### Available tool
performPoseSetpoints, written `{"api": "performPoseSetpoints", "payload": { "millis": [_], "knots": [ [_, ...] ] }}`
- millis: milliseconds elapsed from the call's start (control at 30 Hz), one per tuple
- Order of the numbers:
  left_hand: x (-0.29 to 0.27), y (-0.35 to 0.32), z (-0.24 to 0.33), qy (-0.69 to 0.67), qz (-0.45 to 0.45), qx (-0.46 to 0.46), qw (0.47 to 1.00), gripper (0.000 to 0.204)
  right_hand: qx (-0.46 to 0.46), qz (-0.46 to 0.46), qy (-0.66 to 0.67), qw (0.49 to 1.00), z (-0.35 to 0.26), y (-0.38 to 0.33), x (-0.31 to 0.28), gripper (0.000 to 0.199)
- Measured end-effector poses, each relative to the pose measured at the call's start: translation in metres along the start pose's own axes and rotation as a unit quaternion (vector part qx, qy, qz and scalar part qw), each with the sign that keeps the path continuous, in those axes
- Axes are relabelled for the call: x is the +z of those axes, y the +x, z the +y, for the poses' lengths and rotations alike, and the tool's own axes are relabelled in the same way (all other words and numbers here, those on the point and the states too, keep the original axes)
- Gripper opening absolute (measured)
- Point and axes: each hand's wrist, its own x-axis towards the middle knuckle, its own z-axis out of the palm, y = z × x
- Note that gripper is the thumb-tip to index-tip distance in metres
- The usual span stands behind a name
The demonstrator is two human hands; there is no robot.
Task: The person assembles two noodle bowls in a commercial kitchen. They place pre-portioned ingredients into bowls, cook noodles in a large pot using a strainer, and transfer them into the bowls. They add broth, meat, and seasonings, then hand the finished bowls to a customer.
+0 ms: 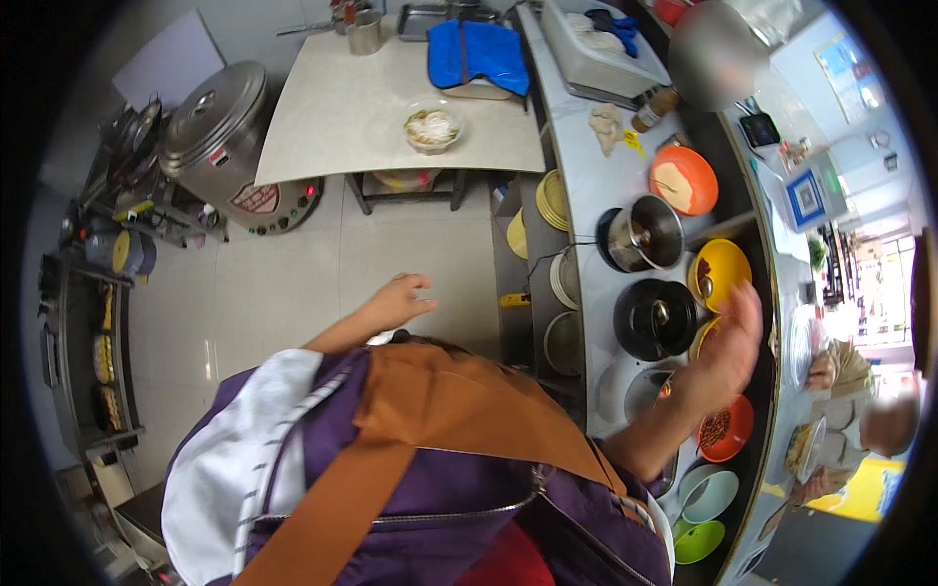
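Observation:
My left hand hangs in front of me over the tiled floor, its fingers apart and holding nothing. Out to the right, my right hand is raised over the counter with fingers stretched and nothing visible in it. It is nearest a yellow bowl with a spoon inside, and partly covers another yellow bowl behind it. Beside it stand a black pot with a ladle and a steel pot. An orange bowl of small reddish-brown pieces lies below the wrist.
Ahead, a pale table bears a bowl of food and a blue insulated cover. A large steel cooker stands at the left. Stacked plates fill shelves under the counter. Another person is across the counter.

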Motion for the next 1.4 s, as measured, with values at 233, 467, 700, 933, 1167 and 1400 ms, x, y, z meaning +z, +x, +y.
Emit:
{"api": "performPoseSetpoints", "payload": {
  "millis": [233,467,700,933,1167,1400],
  "knots": [
    [-0.099,-0.033,-0.073,-0.182,0.114,-0.090,0.973,0.043,0.363,-0.344,0.305,0.810,0.051,-0.018,0.254,0.035],
    [-0.130,-0.030,-0.099,-0.322,0.147,-0.211,0.911,0.034,0.504,-0.443,0.221,0.708,0.151,-0.037,0.438,0.051],
    [-0.173,0.020,-0.092,-0.354,0.229,-0.277,0.864,0.036,0.700,-0.436,0.325,0.464,0.200,-0.033,0.551,0.063],
    [-0.185,0.062,-0.082,-0.372,0.269,-0.269,0.847,0.038,0.597,-0.532,0.365,0.477,0.209,-0.036,0.555,0.070],
    [-0.163,0.113,-0.081,-0.457,0.266,-0.279,0.802,0.045,0.513,-0.658,0.334,0.438,0.198,-0.004,0.561,0.071],
    [-0.098,0.219,-0.078,-0.627,0.267,-0.176,0.710,0.090,0.422,-0.798,0.309,0.298,0.203,0.041,0.597,0.076]
  ]
}}
